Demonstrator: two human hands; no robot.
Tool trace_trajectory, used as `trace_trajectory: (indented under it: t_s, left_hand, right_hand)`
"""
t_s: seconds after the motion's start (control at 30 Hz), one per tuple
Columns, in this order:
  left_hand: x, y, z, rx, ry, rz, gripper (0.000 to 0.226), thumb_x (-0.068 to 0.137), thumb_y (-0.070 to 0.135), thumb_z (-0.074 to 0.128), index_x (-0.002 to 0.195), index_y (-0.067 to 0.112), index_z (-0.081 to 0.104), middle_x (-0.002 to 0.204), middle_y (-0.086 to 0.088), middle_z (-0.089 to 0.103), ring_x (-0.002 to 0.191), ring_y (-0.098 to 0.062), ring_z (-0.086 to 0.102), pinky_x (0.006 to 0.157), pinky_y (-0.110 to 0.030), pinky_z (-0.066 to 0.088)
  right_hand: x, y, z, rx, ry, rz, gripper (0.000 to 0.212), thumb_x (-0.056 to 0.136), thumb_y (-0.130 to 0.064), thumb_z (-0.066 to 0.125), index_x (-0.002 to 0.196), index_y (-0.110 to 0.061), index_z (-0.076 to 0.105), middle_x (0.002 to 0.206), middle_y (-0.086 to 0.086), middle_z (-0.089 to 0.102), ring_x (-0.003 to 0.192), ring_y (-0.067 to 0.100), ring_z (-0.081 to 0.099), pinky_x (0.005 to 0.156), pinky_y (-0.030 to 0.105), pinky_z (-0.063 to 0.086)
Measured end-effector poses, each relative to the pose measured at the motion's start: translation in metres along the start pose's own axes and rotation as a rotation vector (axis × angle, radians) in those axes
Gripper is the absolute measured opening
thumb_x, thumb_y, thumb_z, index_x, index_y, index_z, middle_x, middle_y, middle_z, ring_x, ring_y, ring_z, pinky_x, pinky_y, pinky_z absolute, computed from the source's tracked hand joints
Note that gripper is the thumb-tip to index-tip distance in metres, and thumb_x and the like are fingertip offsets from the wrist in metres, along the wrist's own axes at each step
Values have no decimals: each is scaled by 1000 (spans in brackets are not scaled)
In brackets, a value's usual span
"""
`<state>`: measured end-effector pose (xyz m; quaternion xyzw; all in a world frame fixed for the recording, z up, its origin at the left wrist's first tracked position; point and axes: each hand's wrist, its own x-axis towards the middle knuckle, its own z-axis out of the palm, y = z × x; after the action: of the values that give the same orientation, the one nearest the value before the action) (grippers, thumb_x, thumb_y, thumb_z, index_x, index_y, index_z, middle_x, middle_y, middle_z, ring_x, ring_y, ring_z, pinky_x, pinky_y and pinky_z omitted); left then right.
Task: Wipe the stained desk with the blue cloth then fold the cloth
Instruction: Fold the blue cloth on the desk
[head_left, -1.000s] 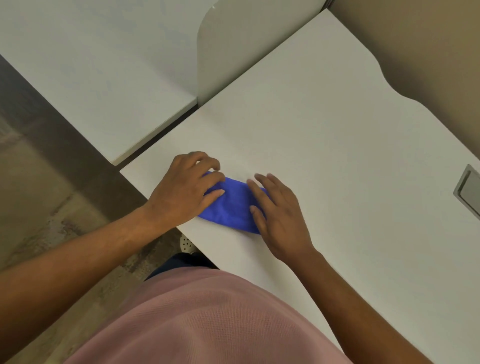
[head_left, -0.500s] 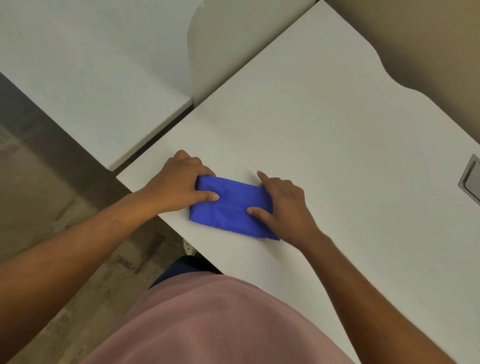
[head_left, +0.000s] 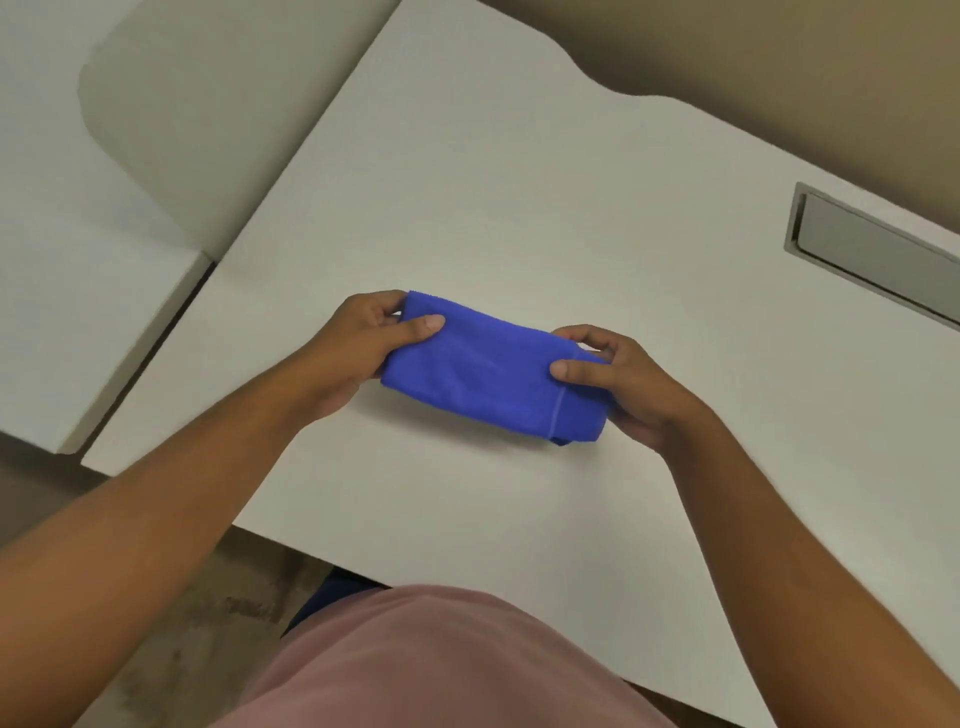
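Note:
The blue cloth (head_left: 493, 371) is folded into a long narrow rectangle and held between both hands just above the white desk (head_left: 519, 208), near its middle. My left hand (head_left: 358, 343) pinches the cloth's left end, thumb on top. At the right end my right hand (head_left: 623, 382) grips it the same way, thumb on top and fingers behind. No stain shows on the desk surface.
A grey metal cable hatch (head_left: 872, 254) is set into the desk at the right. A rounded white divider panel (head_left: 208, 119) stands along the desk's left edge, with a second white desk (head_left: 67, 270) beyond it. The desk's front edge runs just before my pink shirt.
Both hands went from pressing the cloth flat on the desk near its left corner to gripping its two ends. The cloth is now held farther in over the desk.

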<state>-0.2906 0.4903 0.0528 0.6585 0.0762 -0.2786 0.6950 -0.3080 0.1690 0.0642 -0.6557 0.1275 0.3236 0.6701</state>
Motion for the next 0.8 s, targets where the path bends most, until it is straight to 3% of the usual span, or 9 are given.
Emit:
trace_trajectory:
  t_s: [0.2,0.4,0.53,0.63,0.73,0.8]
  left_hand:
    - [44,30,81,-29,2,-7,28,107,31,63,131,19,70,124,2,80,113,-17,77,81,-27,63]
    - [104,59,149,19,4,-44,30,106,35,65,133,25,57,117,10,80,105,-14,79,72,-29,64]
    - [151,80,187,20,-78,-71,45,98,17,74,138,22,55,131,1,75,111,-17,77,84,-33,64]
    - [189,94,213,39,-82,-37,48,93,8,77,137,24,62,128,-5,76,112,-22,77,87,-33,64]
    - [231,104,239,62,16,20,54,93,8,78,142,27,63,120,-7,80,110,-24,78,90,-34,64]
    - [262,110,254,108,148,50,68,91,14,82,152,25,53,119,-4,80,108,-22,78,96,-39,62]
  right_hand:
    - [-24,18,-60,461,103,-45,50,97,-24,71,145,-13,61,146,12,66,132,32,65,97,50,59]
    - [-30,12,-134,399,257,-117,53,91,-14,80,141,-13,63,138,9,72,126,32,70,101,51,60]
    - [-20,-9,-192,353,370,-172,52,88,-10,84,136,-12,65,130,8,76,118,31,74,94,46,63]
    - [-3,-24,-232,314,410,-192,51,86,-6,85,133,-12,66,126,7,78,115,30,76,91,43,64]
    - [22,-38,-268,275,486,-205,54,82,-7,89,131,-15,66,124,4,78,113,28,76,93,43,65]
    - [43,-49,-290,224,575,-218,58,80,-11,92,131,-19,65,126,2,76,113,25,76,95,46,64]
